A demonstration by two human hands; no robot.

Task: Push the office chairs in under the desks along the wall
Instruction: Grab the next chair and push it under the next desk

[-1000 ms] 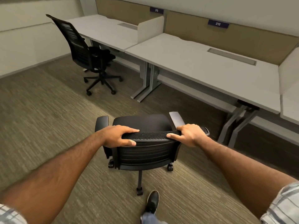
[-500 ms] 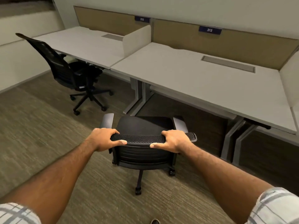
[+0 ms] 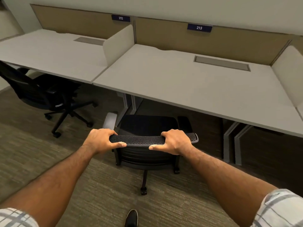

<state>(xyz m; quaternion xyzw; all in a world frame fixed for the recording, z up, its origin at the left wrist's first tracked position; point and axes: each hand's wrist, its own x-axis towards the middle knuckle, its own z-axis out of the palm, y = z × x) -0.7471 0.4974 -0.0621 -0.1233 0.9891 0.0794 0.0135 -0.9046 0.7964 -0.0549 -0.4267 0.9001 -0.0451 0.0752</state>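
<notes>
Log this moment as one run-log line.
hands: left hand and right hand grip top of black mesh-back office chair | chair: at pale grey desk 213, not fully under

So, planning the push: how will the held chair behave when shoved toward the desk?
Likely rolls easily: a castor shows under the chair. The carpet may add drag. The left hand and right hand grip the backrest top, so a hard shove might tip it.
</notes>
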